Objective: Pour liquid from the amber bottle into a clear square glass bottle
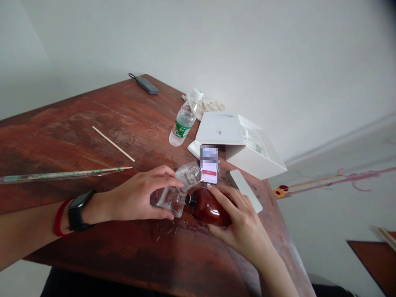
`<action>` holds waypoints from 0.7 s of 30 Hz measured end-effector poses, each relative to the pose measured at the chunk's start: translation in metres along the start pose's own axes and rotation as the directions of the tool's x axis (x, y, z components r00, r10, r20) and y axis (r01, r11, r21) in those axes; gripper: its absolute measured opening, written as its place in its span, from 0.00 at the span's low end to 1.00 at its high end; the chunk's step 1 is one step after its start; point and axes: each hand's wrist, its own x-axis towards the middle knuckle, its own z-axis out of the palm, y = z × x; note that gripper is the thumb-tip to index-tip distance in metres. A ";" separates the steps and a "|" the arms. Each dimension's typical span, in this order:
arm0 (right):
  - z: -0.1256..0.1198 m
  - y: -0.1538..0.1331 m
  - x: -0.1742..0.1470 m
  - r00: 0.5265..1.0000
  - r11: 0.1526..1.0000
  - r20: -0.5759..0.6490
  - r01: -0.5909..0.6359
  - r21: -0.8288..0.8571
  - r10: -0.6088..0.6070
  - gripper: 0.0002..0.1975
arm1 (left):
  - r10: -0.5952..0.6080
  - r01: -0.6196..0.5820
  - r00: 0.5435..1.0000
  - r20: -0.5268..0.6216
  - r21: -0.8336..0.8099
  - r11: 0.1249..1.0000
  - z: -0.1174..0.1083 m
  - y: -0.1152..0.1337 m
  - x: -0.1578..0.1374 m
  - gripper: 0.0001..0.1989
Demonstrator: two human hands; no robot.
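1. Clear square bottle (168,199), lying on its side on the desk (93,119), mouth touching the mouth of the brown bottle (209,208).
2. Left hand (139,196): fingers wrapped over the clear bottle.
3. Right hand (241,222): fingers curled around the brown bottle.
4. Phone (209,167), just behind the bottles.
5. Water bottle (185,119), upright; white box (244,142) beside it.
6. Chopstick (113,143), well left.
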 end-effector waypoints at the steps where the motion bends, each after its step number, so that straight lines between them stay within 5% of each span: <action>1: 0.000 0.000 0.000 1.000 1.000 0.000 -0.003 0.002 0.003 0.37 | 0.002 -0.002 1.000 -0.002 -0.001 1.000 0.000 0.000 0.000 0.30; 21: -0.005 -0.006 -0.002 0.999 1.000 0.022 -0.023 -0.015 0.024 0.37 | 0.016 -0.016 1.000 -0.002 0.024 1.000 0.000 -0.001 0.000 0.31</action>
